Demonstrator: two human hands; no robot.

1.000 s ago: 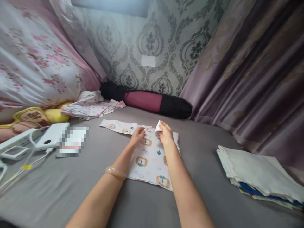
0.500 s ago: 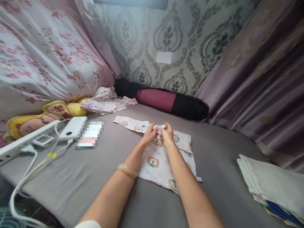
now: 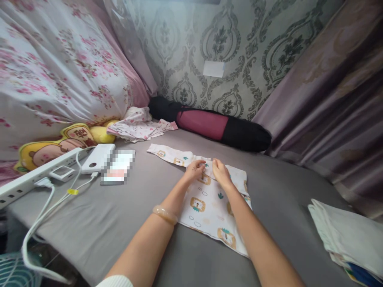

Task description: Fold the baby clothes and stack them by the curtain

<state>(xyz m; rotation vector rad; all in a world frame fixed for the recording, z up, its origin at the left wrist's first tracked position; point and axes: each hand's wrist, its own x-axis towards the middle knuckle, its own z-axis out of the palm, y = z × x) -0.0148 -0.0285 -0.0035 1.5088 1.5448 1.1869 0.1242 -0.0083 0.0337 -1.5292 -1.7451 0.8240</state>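
A white child's top printed with lion faces and green leaves lies on the grey bed sheet. One long sleeve stretches out to the left, and the other side is partly under my right arm. My left hand rests at the neck end of the top, thumb and fingers slightly apart with nothing between them. Just to its right, my right hand lies on the cloth near the shoulder, its fingers stretched out. A pale bangle circles my left forearm.
A long black and maroon bag lies along the wall. Left are patterned clothes, a yellow plush, a power strip with cables, a power bank and a blurred phone. Folded cloths lie right.
My hands have let go of the collar and moved apart, the right one to the right. The cloth at the neck lies flatter. The view has shifted slightly.
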